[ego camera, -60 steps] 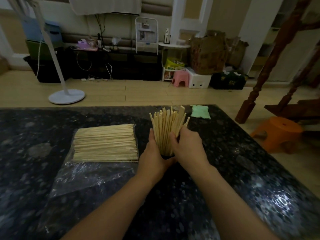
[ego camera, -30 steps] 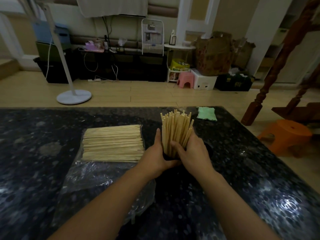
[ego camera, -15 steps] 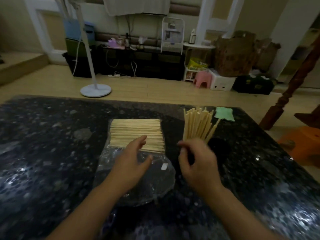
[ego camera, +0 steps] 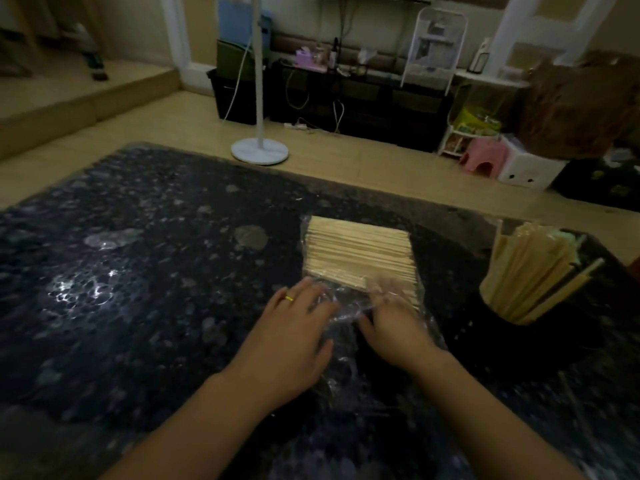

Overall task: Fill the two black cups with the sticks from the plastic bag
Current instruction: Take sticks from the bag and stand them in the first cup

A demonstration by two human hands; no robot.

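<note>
Both hands' grip [ego camera: 346,317] lies on plastic bag [ego camera: 346,308] beside stick-filled black cup [ego camera: 512,318].

I count one plastic bag [ego camera: 349,306] of sticks, one black cup [ego camera: 512,327] holding sticks, and my two hands.

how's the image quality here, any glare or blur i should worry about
Head view: dim overall, with white glare patches on the dark table; motion blur softens the sticks in the black cup and both hands, left hand and right hand; wide-angle distortion bends the table's far edge.
</note>
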